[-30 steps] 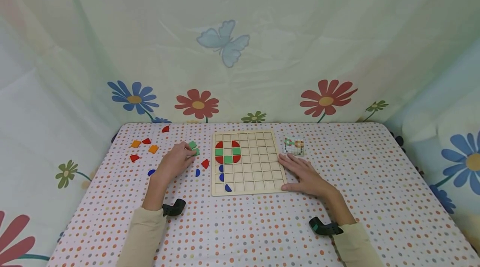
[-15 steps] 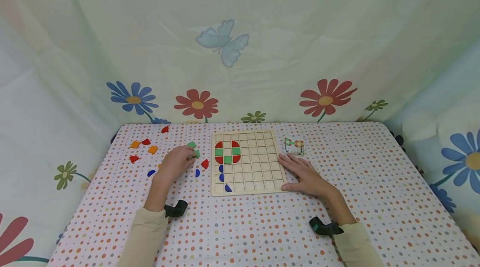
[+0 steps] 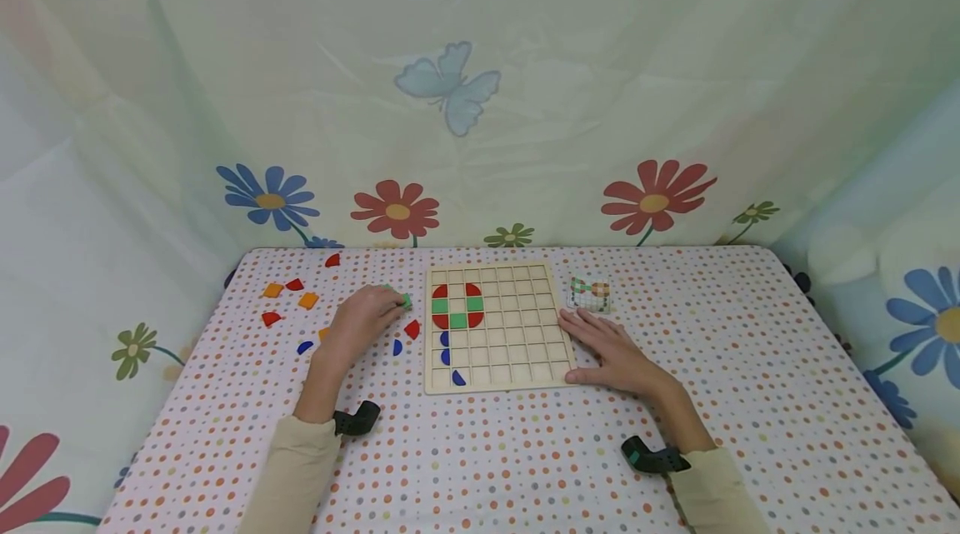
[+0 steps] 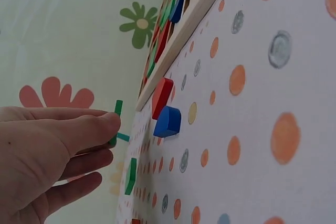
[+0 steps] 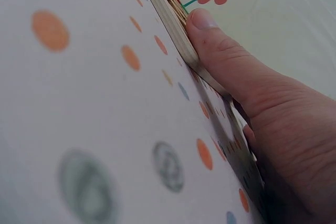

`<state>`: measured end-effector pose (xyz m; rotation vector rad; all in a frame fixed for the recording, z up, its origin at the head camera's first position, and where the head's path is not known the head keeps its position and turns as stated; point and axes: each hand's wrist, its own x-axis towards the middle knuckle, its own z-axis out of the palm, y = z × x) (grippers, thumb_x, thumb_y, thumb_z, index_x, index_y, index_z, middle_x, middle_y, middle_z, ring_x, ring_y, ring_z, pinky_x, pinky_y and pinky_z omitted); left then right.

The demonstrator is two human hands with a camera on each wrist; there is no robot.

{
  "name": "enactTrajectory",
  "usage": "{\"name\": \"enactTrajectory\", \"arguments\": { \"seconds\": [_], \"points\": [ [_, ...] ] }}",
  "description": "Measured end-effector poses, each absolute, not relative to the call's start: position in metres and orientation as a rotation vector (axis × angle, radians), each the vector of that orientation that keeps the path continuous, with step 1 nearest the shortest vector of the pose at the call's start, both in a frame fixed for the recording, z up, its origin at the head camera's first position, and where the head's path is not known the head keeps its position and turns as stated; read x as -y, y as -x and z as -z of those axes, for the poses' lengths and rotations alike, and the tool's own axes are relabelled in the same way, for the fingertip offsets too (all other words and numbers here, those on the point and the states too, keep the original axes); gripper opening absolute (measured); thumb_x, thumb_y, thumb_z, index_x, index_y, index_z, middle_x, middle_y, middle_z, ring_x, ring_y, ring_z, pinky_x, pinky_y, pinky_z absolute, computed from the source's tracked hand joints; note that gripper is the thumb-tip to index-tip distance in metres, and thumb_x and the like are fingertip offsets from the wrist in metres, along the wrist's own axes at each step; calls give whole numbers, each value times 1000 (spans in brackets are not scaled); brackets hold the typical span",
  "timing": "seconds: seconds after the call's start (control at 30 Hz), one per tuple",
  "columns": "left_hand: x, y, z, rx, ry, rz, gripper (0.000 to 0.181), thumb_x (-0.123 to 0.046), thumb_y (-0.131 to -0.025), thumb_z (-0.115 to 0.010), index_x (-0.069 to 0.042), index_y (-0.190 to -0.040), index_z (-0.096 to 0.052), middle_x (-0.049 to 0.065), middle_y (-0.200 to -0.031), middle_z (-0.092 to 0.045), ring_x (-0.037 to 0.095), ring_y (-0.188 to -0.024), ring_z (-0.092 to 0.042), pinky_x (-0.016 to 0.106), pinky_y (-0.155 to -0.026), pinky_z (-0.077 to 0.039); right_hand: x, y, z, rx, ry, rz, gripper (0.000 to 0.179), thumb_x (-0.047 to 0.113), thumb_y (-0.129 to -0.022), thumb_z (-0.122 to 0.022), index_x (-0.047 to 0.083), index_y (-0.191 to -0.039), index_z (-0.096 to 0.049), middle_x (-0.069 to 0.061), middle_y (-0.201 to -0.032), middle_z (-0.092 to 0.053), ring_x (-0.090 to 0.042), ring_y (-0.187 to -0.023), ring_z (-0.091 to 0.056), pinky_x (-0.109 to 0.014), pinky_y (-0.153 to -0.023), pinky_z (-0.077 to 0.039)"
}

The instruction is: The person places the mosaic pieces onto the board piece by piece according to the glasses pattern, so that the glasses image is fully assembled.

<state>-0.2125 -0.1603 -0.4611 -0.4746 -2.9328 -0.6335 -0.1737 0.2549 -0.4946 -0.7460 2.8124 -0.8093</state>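
Note:
My left hand (image 3: pixel 363 322) pinches a green square tile (image 4: pixel 118 109) between thumb and fingertips, raised over the cloth left of the wooden grid board (image 3: pixel 517 355). A second green tile (image 4: pixel 131 177) lies below those fingers in the left wrist view. Set in the board's left columns are red quarter-circles (image 3: pixel 440 321), green squares (image 3: pixel 458 321) and blue half-circles (image 3: pixel 446 356). With relaxed, extended fingers, my right hand (image 3: pixel 617 355) rests at the board's right edge; its thumb (image 5: pixel 226 51) lies on the rim in the right wrist view.
Near the left hand lie a red quarter-circle (image 3: pixel 412 330) and a blue half-circle (image 3: pixel 397 347). Farther left are orange squares (image 3: pixel 308 301), several red pieces (image 3: pixel 295 285) and another blue half-circle (image 3: pixel 304 347). A small pattern card (image 3: pixel 589 294) sits right of the board on the dotted tablecloth (image 3: pixel 510 467).
The left hand has picked up one green tile from beside the other and moved it slightly right, toward the board. The right hand stays at the board's edge.

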Motion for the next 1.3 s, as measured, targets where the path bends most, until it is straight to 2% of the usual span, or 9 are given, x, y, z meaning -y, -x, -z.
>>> {"name": "enactTrajectory", "arguments": {
  "seconds": [0.33,0.9,1.3],
  "points": [
    [155,212,464,2874,526,667,16,-16,-88,-71,-11,-103,-74,2,-104,-73,19,-100,-68,38,-88,-56,-256,174,495,-2817,763,812,90,48,-79,-74,16,-152,-33,-9,-160,-28,-40,-148,-19,-62,-114,-12],
    [158,216,466,2895,524,694,17,-17,-89,-70,-12,-105,-74,2,-105,-73,20,-103,-67,40,-93,-54,-257,173,495,-2821,780,819,89,47,-79,-74,17,-152,-32,-9,-160,-29,-41,-147,-20,-62,-113,-13],
    [115,232,456,2867,641,732,19,-21,-91,-69,-15,-108,-74,1,-111,-72,19,-108,-64,37,-94,-54,-256,174,496,-2807,761,824,90,49,-79,-74,18,-153,-31,-7,-161,-27,-39,-148,-18,-61,-114,-10]
  ]
}}
